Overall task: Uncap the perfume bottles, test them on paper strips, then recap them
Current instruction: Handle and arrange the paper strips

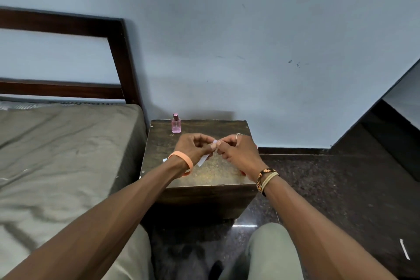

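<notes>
White paper strip point(203, 161) is what both hands have: the left grip point(193, 145) pinches it between thumb and curled fingers near its middle. The right grip point(236, 150) nips its upper end with thumb and forefinger, its other fingers folded in. The strip slants down toward the person from that shared pinch, its lower end hanging free above the desk point(218, 174). Neither hand holds anything else.

The step in hand looks like readying a test strip, since the only pink perfume bottle point(176, 125) in view stands upright with its cap point(175, 117) on. Whether this strip has been sprayed I cannot tell.

The bottle sits at the desk's far left corner, against the wall. It is beyond the left grip, a little to its left and apart from it, with bare wood between. The next move probably calls for one hand to let go of the strip, reach to that corner and lift off the cap while the other keeps the strip clear.

A bit of white shows at the desk's left edge by the orange wristband point(181, 162). A bed point(68, 143) lies left of the desk, and another paper strip on the floor point(404, 249) lies well off to the right.
</notes>
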`<state>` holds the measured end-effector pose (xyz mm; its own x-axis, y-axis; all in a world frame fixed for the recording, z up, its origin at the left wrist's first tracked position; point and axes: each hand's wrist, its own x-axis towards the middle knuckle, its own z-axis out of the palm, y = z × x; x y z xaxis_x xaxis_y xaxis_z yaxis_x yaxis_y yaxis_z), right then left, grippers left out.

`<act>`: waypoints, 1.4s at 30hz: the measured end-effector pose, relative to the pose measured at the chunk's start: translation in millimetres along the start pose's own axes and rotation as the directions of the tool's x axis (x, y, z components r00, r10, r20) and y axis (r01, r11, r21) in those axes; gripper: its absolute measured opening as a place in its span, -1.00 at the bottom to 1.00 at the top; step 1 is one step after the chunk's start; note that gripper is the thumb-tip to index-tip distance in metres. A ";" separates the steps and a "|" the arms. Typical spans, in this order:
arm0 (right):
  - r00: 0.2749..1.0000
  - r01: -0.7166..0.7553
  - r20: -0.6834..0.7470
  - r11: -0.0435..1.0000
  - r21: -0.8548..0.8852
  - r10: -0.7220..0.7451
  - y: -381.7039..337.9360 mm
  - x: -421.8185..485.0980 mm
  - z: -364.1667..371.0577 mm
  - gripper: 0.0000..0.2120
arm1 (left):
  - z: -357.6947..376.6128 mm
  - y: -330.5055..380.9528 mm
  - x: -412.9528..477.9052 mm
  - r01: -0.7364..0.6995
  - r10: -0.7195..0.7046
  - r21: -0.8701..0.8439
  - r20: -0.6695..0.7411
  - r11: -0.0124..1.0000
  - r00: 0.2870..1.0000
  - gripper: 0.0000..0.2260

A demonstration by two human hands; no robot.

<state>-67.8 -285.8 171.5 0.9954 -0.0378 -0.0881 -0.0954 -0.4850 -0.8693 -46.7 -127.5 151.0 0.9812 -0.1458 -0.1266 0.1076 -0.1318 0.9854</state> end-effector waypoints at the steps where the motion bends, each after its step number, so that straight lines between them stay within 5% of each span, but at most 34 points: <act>1: 1.000 0.007 0.010 1.000 0.007 -0.008 -6.4 -4.2 1.9 -0.95 | -4.0 3.1 -4.8 -0.002 0.002 -0.008 -0.004 1.000 1.000 -0.91; 15: 1.000 0.018 0.027 0.977 -0.215 -0.013 -51.7 -31.6 -8.6 -0.80 | -15.2 29.0 -35.0 -0.112 0.112 0.007 -0.066 0.994 0.992 -0.84; 20: 0.991 -0.133 0.042 0.959 0.250 0.126 -64.4 -33.6 -41.9 -0.81 | -27.2 37.5 -21.8 -0.056 0.009 -0.135 -0.331 0.989 0.944 -0.69; 21: 0.985 -0.172 0.042 0.960 0.222 0.167 -62.1 -32.3 -44.1 -0.81 | -31.7 36.4 -19.2 -0.049 0.016 -0.077 -0.378 0.996 0.926 -0.71; 23: 0.988 -0.151 -0.012 0.980 -0.126 0.151 -58.5 -36.8 -43.5 -0.77 | -37.7 33.3 -16.1 -0.009 0.042 0.083 -0.409 0.997 0.912 -0.76; 24: 0.993 -0.110 0.022 0.985 -0.131 0.114 -56.1 -37.0 -43.8 -0.77 | -39.1 32.9 -16.9 0.008 0.058 0.161 -0.400 0.987 0.915 -0.78; 28: 0.982 -0.106 0.188 0.906 0.410 0.029 -63.7 -39.8 -51.9 -0.82 | -37.5 29.1 -23.1 0.024 0.099 0.332 -0.350 0.943 0.932 -0.86; 29: 0.977 -0.169 0.184 0.906 0.388 0.104 -61.8 -35.4 -50.5 -0.84 | -36.6 27.1 -24.6 0.027 0.101 0.348 -0.346 0.937 0.933 -0.86; 31: 0.980 -0.150 0.130 0.989 -0.012 0.150 -58.8 -37.0 -42.3 -0.80 | -35.1 24.1 -26.5 0.031 0.112 0.380 -0.347 0.925 0.931 -0.84; 32: 0.975 -0.162 0.146 0.986 -0.049 0.168 -59.0 -39.0 -41.3 -0.78 | -34.3 23.6 -26.3 0.032 0.115 0.389 -0.347 0.921 0.931 -0.84; 36: 0.967 -0.174 0.232 0.935 0.310 0.103 -66.5 -41.2 -48.0 -0.79 | -32.5 25.3 -22.2 0.023 0.116 0.408 -0.312 0.913 0.943 -0.86; 39: 0.980 -0.158 0.116 0.986 -0.050 0.163 -59.0 -38.8 -41.3 -0.76 | -30.1 25.2 -20.7 0.024 0.109 0.405 -0.302 0.914 0.947 -0.89; 42: 0.953 -0.197 0.288 0.922 0.334 0.099 -61.7 -39.7 -46.5 -0.78 | -27.6 25.8 -17.8 0.008 0.117 0.409 -0.280 0.912 0.953 -0.90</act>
<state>-100.9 -295.0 251.2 0.9359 0.1675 -0.3101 -0.2871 -0.1479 -0.9464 -56.9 -101.2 181.8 0.9924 0.1202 0.0262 0.0408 -0.5227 0.8516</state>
